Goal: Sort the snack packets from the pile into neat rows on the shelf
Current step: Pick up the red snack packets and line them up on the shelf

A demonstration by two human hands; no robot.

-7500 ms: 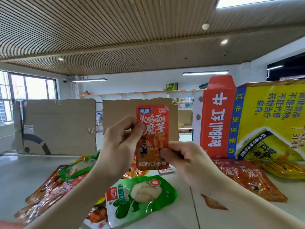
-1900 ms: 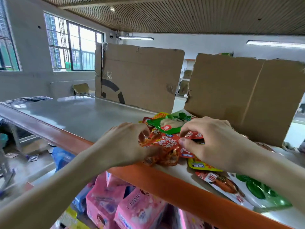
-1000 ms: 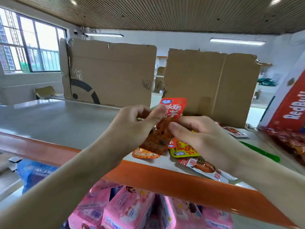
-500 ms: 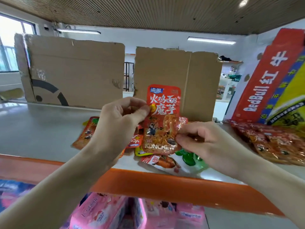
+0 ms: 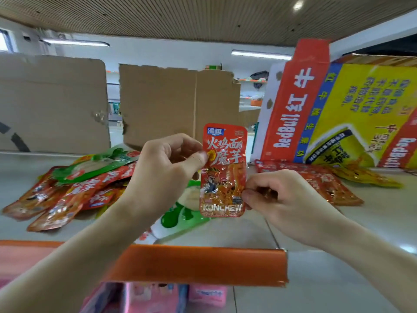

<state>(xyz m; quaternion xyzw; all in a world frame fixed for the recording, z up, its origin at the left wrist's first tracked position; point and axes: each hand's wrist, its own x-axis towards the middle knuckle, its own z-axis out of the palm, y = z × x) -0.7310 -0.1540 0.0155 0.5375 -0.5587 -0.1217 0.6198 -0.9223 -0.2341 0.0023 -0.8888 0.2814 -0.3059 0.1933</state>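
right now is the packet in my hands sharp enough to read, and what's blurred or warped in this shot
Head view: the packet is sharp, its print readable; the cardboard at left and the pink packs below are smeared; the ceiling lamp blows out white, with glare on the shelf at right; the wide lens likely tilts the box.

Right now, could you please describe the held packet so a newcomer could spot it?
On the shelf, find the big RedBull carton at right. Just left of it, left hand and right hand pinch a red packet upright. It alone is off the shelf, marked KONCHEW.
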